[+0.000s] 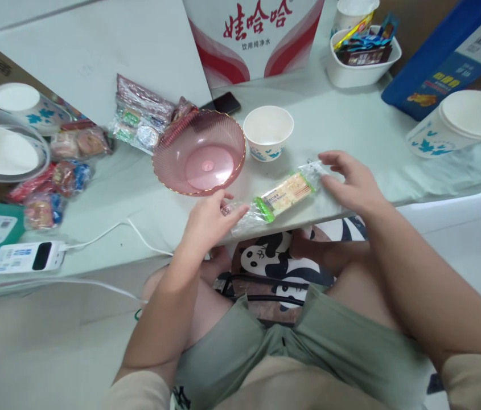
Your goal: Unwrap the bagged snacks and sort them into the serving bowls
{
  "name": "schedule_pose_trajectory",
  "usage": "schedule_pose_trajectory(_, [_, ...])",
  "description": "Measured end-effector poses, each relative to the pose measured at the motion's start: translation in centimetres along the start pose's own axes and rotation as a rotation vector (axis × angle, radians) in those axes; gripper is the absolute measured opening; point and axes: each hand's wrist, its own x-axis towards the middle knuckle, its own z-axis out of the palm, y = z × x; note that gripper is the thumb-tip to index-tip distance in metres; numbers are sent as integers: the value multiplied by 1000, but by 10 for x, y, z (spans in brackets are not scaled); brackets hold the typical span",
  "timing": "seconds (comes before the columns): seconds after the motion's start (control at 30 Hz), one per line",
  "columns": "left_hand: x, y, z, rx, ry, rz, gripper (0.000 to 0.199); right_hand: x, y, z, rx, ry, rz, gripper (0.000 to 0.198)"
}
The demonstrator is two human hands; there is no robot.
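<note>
A biscuit pack (289, 196) with green ends, apparently inside clear plastic wrapping, lies slanted near the table's front edge. At its left end is my left hand (212, 222), thumb and fingers apart beside the crinkled clear plastic. My right hand (351, 182) is at the other end, its thumb and forefinger spread around the plastic there. Neither hand visibly pinches the wrapping. Just behind the pack stands a white paper cup (268, 134) with a blue leaf print. A pink ribbed bowl (172, 165) with a gold rim sits to its left, with nothing visible inside.
Wrapped snacks (140, 114) lie behind the bowl, near a dark phone (226, 103). More snack packs (44, 210), cups and a white power bank (29, 257) with a cable are at left. A white tub (360, 74) of sachets, a blue container (440, 68) and stacked cups (449, 128) stand right.
</note>
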Motion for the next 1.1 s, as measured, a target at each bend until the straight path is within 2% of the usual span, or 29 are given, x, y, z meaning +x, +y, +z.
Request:
schedule_pose_trajectory(0.07, [-1, -3, -3, -14, -111, 59, 45, -5, -4, 2, -84, -134, -118, 45])
schedule_pose_trajectory(0.13, [-2, -6, -5, -32, -169, 92, 37, -7, -4, 2, -142, -189, -149, 34])
schedule_pose_trajectory(0.23, [0, -9, -6, -58, -122, 63, 26, -3, 0, 2, -201, -143, -107, 22])
schedule_pose_trajectory(0.3, [2, -11, -7, -71, -91, 61, 26, 0, 4, 3, -223, -107, -101, 26])
schedule_pose_trajectory(0.4, [4, -14, -7, -78, -79, 65, 24, 3, 6, 6, -244, -142, -83, 38])
schedule_pose_trajectory(0.47, [4, -18, -7, -77, -75, 47, 22, 3, 5, 6, -260, -175, -24, 32])
schedule_pose_trajectory(0.57, [5, -25, -6, -45, -79, 30, 19, 3, -1, 3, -253, -119, 56, 17])
schedule_pose_trajectory(0.77, [7, -32, -5, -84, -61, 28, 7, 1, -7, -4, -181, 31, 141, 13])
schedule_pose_trajectory(0.9, [6, -24, -3, -123, 1, 47, 9, 2, 4, -5, -158, 108, 93, 15])
schedule_pose_trajectory(1.03, [3, -16, 1, -249, 51, 58, 12, 6, 22, -4, -192, 89, 63, 19])
schedule_pose_trajectory(1.1, [0, -11, 4, -231, 113, 61, 13, 8, 24, -5, -242, 106, 35, 24])
